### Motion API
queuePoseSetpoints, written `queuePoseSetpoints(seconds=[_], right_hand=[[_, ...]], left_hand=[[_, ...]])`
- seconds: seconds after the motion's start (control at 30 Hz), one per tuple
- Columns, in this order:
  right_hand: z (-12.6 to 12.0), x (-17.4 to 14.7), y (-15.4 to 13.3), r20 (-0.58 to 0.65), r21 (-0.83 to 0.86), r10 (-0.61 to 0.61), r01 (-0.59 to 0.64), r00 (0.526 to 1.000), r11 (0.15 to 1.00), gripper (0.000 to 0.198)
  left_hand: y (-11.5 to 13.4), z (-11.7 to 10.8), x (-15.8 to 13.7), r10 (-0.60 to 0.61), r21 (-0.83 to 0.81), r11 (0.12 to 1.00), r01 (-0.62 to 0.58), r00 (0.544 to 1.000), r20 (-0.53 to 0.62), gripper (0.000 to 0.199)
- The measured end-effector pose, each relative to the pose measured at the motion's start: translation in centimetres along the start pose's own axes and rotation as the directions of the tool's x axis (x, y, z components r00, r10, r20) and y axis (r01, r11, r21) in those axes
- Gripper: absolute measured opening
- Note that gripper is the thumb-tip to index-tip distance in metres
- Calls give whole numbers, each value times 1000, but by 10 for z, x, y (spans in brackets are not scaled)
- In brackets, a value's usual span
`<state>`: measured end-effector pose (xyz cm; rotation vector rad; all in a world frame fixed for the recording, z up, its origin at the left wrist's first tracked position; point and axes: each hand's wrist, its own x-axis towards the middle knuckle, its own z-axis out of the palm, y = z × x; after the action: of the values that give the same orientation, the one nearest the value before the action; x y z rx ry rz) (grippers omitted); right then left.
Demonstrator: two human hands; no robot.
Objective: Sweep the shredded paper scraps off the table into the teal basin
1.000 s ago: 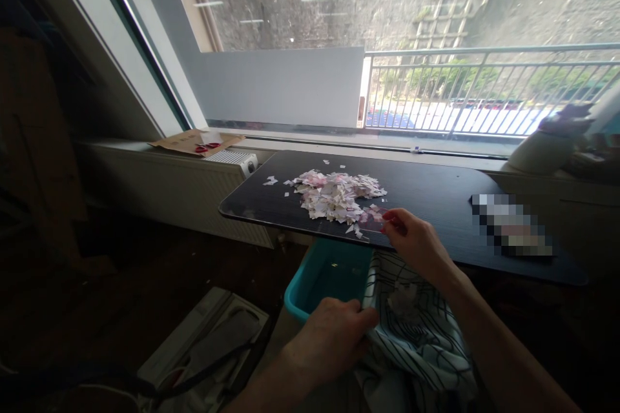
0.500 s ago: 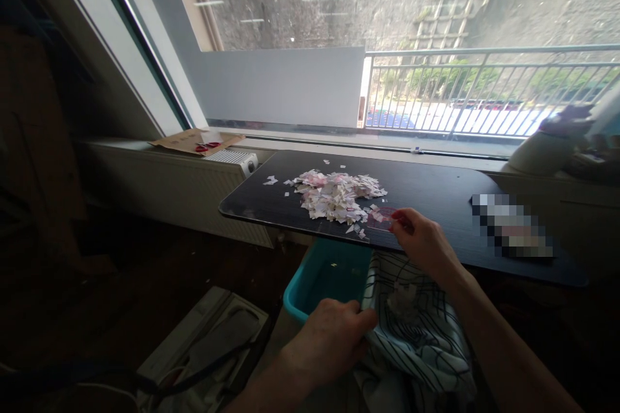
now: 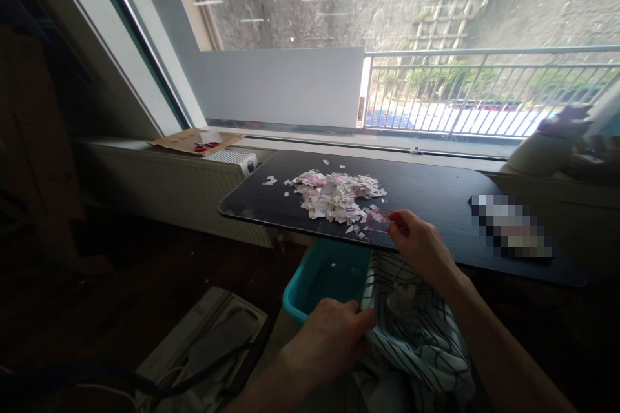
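My right hand [image 3: 422, 242] is closed in a pinch above the near edge of the dark table [image 3: 426, 190]. It grips a thin, see-through piece of plastic with a pinkish tint [image 3: 376, 222], which lies low over the tabletop among loose scraps. Just left of it spreads a heap of cut paper scraps [image 3: 334, 199], mostly white with some pink. Below the table edge, my left hand [image 3: 332, 329] is wrapped round the near rim of a teal plastic tub [image 3: 294, 293]. A striped cloth [image 3: 416, 342] drapes beside the tub, with pale scraps on it.
A blurred-out object [image 3: 511, 226] lies at the table's right end. Red scissors [image 3: 207, 146] rest on brown paper [image 3: 177, 141] by the radiator [image 3: 194, 187]. A pale figurine [image 3: 542, 145] stands on the right sill. A whitish appliance [image 3: 208, 335] is on the floor.
My right hand has shifted slightly left with the plastic piece, toward the paper heap. The left hand stays on the tub's rim.
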<state>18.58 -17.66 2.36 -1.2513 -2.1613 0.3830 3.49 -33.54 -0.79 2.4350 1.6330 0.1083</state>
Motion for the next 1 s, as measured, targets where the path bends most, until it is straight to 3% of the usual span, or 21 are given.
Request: queuePoseSetpoints(seconds=[0.2,0.33,0.83,1.0], right_hand=[[1,-7,-1,56,93,-16,10,998,996,20],[7,-1,-2,23,135,-12,9,1000,991,23],[8,-10,-5,93,146,-33,19,995,989,19],[8,-10,-10,63,181,-27,15,998,983,19]], left_hand=[[0,-1,0,1,6,1000,-1,1000,8,14],[0,0,0,-3,-1,1000,3,1000,6,16],[2,-2,1,-15,-3,1000,15,1000,22,16],[3,-2,2,-27,8,1000,27,999,29,14]])
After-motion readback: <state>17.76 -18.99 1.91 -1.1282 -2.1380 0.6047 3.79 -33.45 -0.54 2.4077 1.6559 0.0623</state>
